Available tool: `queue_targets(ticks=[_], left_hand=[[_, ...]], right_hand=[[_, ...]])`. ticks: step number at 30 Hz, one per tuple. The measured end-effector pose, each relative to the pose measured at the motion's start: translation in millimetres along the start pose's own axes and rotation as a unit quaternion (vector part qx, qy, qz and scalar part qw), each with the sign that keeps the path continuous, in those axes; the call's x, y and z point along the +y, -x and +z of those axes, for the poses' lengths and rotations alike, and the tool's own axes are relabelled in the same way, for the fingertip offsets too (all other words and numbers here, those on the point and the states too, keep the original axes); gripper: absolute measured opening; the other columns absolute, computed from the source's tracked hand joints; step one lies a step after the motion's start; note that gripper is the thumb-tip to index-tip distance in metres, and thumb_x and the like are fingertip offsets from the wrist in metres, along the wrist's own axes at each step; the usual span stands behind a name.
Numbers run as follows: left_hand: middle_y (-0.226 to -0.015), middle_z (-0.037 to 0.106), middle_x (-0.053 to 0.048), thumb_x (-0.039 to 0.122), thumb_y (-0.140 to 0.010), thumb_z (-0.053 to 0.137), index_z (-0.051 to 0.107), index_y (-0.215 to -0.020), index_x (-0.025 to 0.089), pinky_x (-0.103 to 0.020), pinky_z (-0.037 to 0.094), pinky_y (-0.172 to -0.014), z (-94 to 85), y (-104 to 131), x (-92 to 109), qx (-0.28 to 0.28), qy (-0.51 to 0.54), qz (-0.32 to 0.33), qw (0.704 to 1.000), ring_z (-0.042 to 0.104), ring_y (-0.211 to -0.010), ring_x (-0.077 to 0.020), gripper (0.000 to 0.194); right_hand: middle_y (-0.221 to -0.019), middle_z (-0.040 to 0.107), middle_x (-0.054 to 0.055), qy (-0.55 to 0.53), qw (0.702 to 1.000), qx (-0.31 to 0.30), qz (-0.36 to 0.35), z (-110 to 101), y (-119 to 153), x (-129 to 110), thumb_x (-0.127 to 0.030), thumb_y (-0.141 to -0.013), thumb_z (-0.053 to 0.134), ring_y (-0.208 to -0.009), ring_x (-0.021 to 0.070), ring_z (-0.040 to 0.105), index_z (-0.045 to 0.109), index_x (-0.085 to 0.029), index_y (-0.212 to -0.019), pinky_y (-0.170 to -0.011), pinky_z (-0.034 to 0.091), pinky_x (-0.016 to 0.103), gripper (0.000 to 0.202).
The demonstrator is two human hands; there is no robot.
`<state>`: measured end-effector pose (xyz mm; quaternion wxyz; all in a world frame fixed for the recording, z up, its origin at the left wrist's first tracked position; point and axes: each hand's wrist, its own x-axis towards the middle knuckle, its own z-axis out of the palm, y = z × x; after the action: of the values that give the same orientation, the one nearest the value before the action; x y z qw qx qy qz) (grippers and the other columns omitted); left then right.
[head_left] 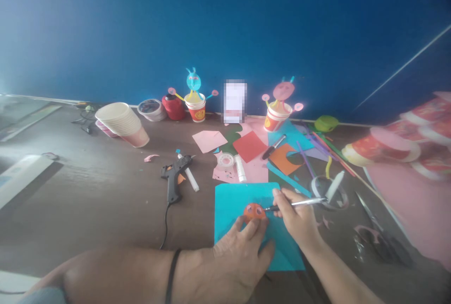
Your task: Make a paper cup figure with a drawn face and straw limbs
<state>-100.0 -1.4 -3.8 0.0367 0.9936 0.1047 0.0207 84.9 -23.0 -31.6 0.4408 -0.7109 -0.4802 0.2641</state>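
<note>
My left hand (243, 247) lies with its fingers apart on a sheet of turquoise paper (229, 196), fingertips pressing the lower edge of an orange paper circle (254, 210). Two small pinkish eye shapes with dark marks show on the circle; its lower part is hidden under my fingers. My right hand (296, 214) grips a black-and-silver pen (299, 202) between thumb and fingers. The pen slants toward the left, its tip at the right-hand eye on the circle.
A black glue gun (173, 177) and a white marker (189, 172) lie left of the turquoise sheet. Scissors (378, 233) are at right. Behind stand two cup figures (197, 112), a cup stack (121, 123), a tape roll (225, 159) and a glue stick (240, 168).
</note>
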Motion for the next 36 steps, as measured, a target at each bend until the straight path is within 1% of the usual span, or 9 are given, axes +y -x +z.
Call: queue_targets(ticks=[4,10,14,18,22,26,29,32,36], left_hand=[[-0.134,0.041,-0.024,0.032,-0.075,0.055,0.049,-0.117,0.009,-0.051,0.035,-0.096,-3.3,-0.7,-0.8,-0.018,-0.001,0.016,1.000,0.031,-0.126,-0.0381,0.048],[-0.133,0.042,-0.024,0.031,-0.077,0.053,0.050,-0.115,0.010,-0.050,0.037,-0.095,-10.5,-0.8,-1.6,-0.028,0.005,0.011,1.000,0.032,-0.127,-0.0379,0.043],[-0.135,0.041,-0.024,0.029,-0.076,0.054,0.049,-0.117,0.010,-0.051,0.037,-0.095,-7.3,-0.1,-1.4,-0.021,0.012,0.009,1.000,0.032,-0.127,-0.0382,0.046],[-0.135,0.040,-0.025,0.029,-0.077,0.053,0.049,-0.116,0.009,-0.051,0.038,-0.094,-5.3,0.0,-1.6,-0.020,0.012,0.012,1.000,0.032,-0.127,-0.0388,0.044],[-0.135,0.041,-0.023,0.032,-0.077,0.055,0.050,-0.116,0.010,-0.051,0.036,-0.096,-5.5,0.2,-1.6,-0.010,0.009,0.009,1.000,0.031,-0.127,-0.0374,0.044],[-0.135,0.042,-0.021,0.034,-0.077,0.057,0.050,-0.115,0.012,-0.050,0.035,-0.097,-2.2,0.6,-0.7,-0.003,0.007,0.005,1.000,0.030,-0.128,-0.0358,0.045],[-0.134,0.042,-0.022,0.033,-0.075,0.058,0.051,-0.114,0.011,-0.050,0.036,-0.096,1.0,0.8,0.3,0.005,0.005,0.007,1.000,0.031,-0.127,-0.0369,0.046],[-0.134,0.041,-0.025,0.032,-0.074,0.058,0.051,-0.113,0.010,-0.051,0.036,-0.096,2.5,0.7,0.8,0.003,0.003,0.009,1.000,0.031,-0.126,-0.0391,0.045],[-0.134,0.040,-0.026,0.033,-0.076,0.055,0.051,-0.113,0.009,-0.053,0.035,-0.096,0.9,0.2,0.0,-0.001,0.006,0.011,1.000,0.032,-0.125,-0.0404,0.044]], right_hand=[[-0.044,0.049,-0.004,0.012,1.000,-0.002,-0.013,0.0,0.0,0.6,-0.048,-0.089,0.046,-0.043,0.0128,0.056,0.052,-0.021,-0.059,-0.047,0.044,0.022,0.041],[-0.044,0.047,-0.004,-0.008,1.000,0.000,-0.006,-0.2,-0.9,-0.1,-0.049,-0.089,0.046,-0.042,0.0124,0.054,0.051,-0.021,-0.058,-0.044,0.043,0.021,0.042],[-0.046,0.048,-0.004,-0.006,1.000,-0.009,-0.010,-0.1,-0.7,-0.9,-0.048,-0.088,0.047,-0.043,0.0124,0.055,0.051,-0.020,-0.058,-0.046,0.044,0.021,0.041],[-0.047,0.049,-0.004,-0.005,1.000,-0.006,-0.006,0.1,-0.6,-1.6,-0.047,-0.089,0.047,-0.044,0.0123,0.056,0.051,-0.020,-0.059,-0.047,0.045,0.022,0.040],[-0.046,0.048,-0.004,-0.020,1.000,-0.008,0.000,-0.3,-0.8,-3.0,-0.048,-0.089,0.046,-0.043,0.0123,0.056,0.050,-0.020,-0.057,-0.044,0.044,0.021,0.042],[-0.048,0.049,-0.004,-0.012,1.000,-0.013,-0.012,-0.5,-0.1,-3.6,-0.047,-0.089,0.046,-0.043,0.0120,0.057,0.050,-0.020,-0.058,-0.045,0.045,0.020,0.041],[-0.046,0.048,-0.004,-0.003,1.000,-0.013,-0.018,0.0,0.1,-3.9,-0.046,-0.089,0.046,-0.043,0.0115,0.056,0.050,-0.020,-0.057,-0.045,0.045,0.020,0.041],[-0.047,0.048,-0.004,-0.017,1.000,-0.008,-0.008,0.5,-0.6,-5.2,-0.046,-0.089,0.046,-0.042,0.0111,0.055,0.049,-0.020,-0.057,-0.044,0.045,0.020,0.041],[-0.045,0.046,-0.005,-0.025,1.000,-0.010,-0.005,0.3,-0.9,-7.2,-0.047,-0.088,0.046,-0.041,0.0109,0.054,0.049,-0.020,-0.056,-0.043,0.044,0.019,0.042]])
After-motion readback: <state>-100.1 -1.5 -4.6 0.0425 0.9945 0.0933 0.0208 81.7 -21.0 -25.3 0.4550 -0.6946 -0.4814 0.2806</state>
